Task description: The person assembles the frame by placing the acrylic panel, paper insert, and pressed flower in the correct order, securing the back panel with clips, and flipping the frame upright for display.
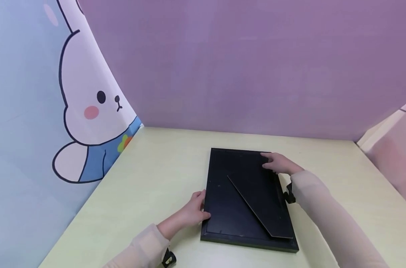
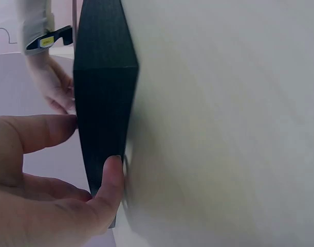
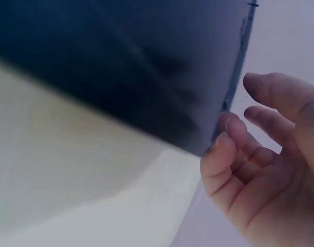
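A black picture frame (image 1: 219, 197) lies on the table with its back facing up and its long sides running away from me. An easel flap (image 1: 261, 193) is attached to that back, slanting across the right half with its free edge slightly raised. My left hand (image 1: 191, 212) grips the left side near the lower corner, thumb over the back; in the left wrist view a finger presses the frame's thick side (image 2: 103, 103) close to the table. At the far right corner my right hand (image 1: 278, 162) holds the frame, two fingers over the back and others curled at the edge (image 3: 226, 113).
The pale yellow table (image 1: 156, 167) meets a purple wall (image 1: 240, 74) at the back. On the left stands a blue panel with a cartoon rabbit (image 1: 85, 108), and a pink panel (image 1: 397, 156) is on the right. Black straps (image 1: 289, 193) circle both wrists.
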Demonstrator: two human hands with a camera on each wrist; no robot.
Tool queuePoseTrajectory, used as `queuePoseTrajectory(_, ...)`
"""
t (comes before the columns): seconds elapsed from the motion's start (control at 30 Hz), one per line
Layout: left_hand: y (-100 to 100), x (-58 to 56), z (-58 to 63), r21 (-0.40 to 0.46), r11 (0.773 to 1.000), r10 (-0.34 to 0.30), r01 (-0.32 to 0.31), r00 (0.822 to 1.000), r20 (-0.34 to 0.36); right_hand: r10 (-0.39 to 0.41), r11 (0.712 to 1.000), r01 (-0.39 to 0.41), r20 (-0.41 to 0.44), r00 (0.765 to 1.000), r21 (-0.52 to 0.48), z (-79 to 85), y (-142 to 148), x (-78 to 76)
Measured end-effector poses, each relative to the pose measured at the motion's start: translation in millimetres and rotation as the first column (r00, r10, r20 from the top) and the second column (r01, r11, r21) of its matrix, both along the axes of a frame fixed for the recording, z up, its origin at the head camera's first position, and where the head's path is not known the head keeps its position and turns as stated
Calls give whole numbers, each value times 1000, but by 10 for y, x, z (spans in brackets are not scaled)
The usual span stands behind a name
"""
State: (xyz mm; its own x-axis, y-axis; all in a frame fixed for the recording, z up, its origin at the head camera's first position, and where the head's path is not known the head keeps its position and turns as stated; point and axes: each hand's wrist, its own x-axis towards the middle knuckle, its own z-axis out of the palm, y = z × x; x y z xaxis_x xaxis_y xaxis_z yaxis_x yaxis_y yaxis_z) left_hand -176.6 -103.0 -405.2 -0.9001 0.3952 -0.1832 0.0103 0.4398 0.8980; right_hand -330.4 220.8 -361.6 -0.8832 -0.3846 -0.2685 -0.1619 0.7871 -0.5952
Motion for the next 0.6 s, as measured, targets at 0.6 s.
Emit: queuePoseTrajectory(0.6,2,23,13,-42,999,-4,3,999,-41,104,989,-103,6,995,-106,-28,-531,-195)
